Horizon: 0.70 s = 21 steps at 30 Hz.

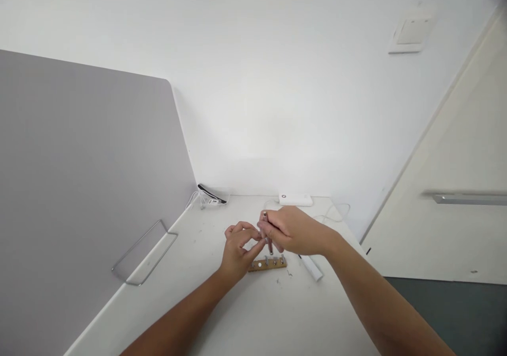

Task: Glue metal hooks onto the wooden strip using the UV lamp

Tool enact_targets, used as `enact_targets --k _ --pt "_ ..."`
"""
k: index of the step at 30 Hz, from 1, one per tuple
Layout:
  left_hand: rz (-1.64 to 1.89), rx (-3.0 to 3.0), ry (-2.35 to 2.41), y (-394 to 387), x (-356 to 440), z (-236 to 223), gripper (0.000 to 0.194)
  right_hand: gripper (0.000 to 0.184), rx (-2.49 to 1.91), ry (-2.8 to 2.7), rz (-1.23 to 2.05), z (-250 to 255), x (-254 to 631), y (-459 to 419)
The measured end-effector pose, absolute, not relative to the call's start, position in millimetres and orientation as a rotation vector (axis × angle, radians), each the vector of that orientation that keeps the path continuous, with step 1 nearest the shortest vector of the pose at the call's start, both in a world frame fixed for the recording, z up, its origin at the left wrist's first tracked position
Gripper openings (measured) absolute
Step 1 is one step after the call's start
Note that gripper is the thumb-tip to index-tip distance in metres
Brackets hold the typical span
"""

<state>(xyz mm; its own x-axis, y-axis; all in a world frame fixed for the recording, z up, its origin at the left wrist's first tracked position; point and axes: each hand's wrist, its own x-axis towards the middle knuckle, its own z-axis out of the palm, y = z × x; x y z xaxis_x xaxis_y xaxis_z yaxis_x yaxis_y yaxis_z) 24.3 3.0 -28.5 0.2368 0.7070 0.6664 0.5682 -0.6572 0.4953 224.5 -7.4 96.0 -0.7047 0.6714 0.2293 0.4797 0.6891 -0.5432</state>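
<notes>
My right hand [283, 230] is closed around a slim, shiny metal tool [271, 247], held roughly upright; its exact kind is unclear. Close against it, my left hand [240, 247] has thumb and forefinger pinched at the tool's side. Whatever small piece lies between those fingertips is too small to name. Just below both hands, a narrow wooden strip [270, 264] rests on the white table, with several small metal fittings standing along it and a round white spot. The left hand partly hides its left end.
Right of the strip lies a white stick-shaped object [312, 268]. A white box-like device [295, 199] with a cable stands by the wall. At the back left corner sit a black-and-white item [213, 194] and cables. A wire bracket [144, 251] straddles the left edge beside a grey panel [87, 187].
</notes>
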Motion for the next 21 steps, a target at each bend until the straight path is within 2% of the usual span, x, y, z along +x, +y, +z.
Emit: enact_targets --k 10,18,21 --pt "1.435 2.276 1.219 0.8 27.1 -27.2 0.015 0.032 -1.057 -2.264 0.322 77.8 229.0 18.2" --pt "1.433 2.265 1.204 1.9 25.7 -29.3 0.016 0.037 -0.929 -2.422 0.594 89.4 226.6 1.9" --pt "1.424 2.276 1.215 1.9 25.2 -29.2 0.016 0.035 -0.861 -2.402 0.567 87.5 218.1 -2.7"
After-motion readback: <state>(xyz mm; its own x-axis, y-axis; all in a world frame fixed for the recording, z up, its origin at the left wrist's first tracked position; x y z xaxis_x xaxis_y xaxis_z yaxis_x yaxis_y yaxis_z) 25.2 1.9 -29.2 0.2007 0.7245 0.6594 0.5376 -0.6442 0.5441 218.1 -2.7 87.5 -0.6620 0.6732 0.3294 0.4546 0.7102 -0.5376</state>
